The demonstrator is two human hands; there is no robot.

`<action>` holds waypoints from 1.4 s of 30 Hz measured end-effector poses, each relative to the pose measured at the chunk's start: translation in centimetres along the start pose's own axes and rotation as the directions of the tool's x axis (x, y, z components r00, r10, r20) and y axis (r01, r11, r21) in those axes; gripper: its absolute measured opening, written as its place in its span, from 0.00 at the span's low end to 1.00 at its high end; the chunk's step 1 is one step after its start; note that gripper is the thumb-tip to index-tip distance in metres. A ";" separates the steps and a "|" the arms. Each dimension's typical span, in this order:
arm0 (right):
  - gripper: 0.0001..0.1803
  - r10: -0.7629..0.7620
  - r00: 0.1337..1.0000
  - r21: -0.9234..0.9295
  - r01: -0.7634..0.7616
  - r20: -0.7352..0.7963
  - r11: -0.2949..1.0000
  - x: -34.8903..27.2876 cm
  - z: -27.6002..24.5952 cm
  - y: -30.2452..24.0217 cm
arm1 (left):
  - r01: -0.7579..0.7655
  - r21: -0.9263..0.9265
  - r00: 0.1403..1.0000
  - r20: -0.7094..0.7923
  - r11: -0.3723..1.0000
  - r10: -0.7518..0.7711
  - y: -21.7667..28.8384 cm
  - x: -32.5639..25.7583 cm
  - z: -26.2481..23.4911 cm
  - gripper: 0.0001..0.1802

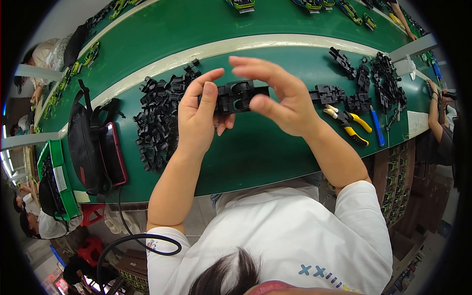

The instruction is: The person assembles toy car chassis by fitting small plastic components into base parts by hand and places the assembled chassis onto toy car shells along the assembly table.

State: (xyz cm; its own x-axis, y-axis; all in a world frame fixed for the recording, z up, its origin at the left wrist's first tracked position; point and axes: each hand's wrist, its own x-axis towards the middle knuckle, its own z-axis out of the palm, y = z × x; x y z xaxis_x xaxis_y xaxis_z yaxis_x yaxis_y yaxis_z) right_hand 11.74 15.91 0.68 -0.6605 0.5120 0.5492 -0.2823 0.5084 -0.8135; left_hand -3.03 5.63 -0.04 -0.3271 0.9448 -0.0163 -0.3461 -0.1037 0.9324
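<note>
My left hand (195, 115) is closed round a black plastic toy-car chassis (241, 96), its thumb lying along the near side. The chassis is held level above the green table (255, 147), with a round hollow showing near its middle. My right hand (287, 101) is around the right end of this part, fingers and thumb apart. Its thumb tip is close to the chassis; whether it touches I cannot tell. Behind my left hand spreads a heap of small black plastic parts (157, 115).
To the right lie yellow-black pliers (351, 129), a blue-handled tool (377, 127) and several black chassis (328, 94). A black bag (86, 142) and a red-edged phone or tablet (113, 155) lie left, beside a green bin (58, 172). Green-yellow toy-car bodies (241, 5) rest on the far belt.
</note>
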 end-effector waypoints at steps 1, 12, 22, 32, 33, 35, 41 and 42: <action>0.19 0.118 0.993 0.106 -0.114 -0.030 0.988 -0.3 0.1 0.5 | -0.001 -0.002 1.000 -0.002 1.000 0.001 0.0 0.0 0.0 0.22; 0.21 0.509 0.856 0.140 -0.496 -0.085 0.857 -0.1 -0.4 0.6 | -0.102 0.163 0.995 -0.001 0.981 0.104 -0.4 -0.2 0.1 0.18; 0.13 0.472 0.854 -0.082 -0.498 -0.217 0.863 -0.3 0.3 -0.2 | -0.296 0.470 0.947 0.034 0.832 0.318 -1.8 -0.9 0.6 0.19; 0.08 0.649 0.750 0.231 -0.613 -0.129 0.755 -0.4 0.6 0.2 | -0.230 0.398 0.967 -0.013 0.888 0.256 -1.9 -0.8 0.8 0.19; 0.09 0.637 0.760 0.224 -0.603 -0.131 0.766 -0.5 0.7 0.2 | -0.219 0.344 0.970 -0.021 0.913 0.241 -2.0 -0.7 0.7 0.19; 0.11 0.605 0.786 0.163 -0.585 -0.130 0.795 -0.5 0.5 0.5 | -0.209 0.309 0.973 -0.028 0.928 0.229 -1.9 -0.7 0.8 0.19; 0.17 0.649 0.754 0.243 -0.614 -0.101 0.751 0.0 0.4 -0.3 | -0.181 0.242 0.979 -0.047 0.953 0.198 -1.2 -0.7 0.7 0.19; 0.17 0.667 0.743 0.256 -0.634 -0.058 0.729 0.2 0.3 -0.6 | -0.173 0.228 0.981 -0.044 0.958 0.188 -1.1 -0.7 0.7 0.19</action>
State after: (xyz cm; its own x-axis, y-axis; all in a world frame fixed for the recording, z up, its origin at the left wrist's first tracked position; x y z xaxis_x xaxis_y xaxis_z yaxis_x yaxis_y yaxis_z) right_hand 11.59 15.51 1.26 -0.6390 0.7593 -0.1231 0.0346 -0.1315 -0.9907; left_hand -1.79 5.29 -0.82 -0.4248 0.8938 0.1434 -0.0744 -0.1924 0.9785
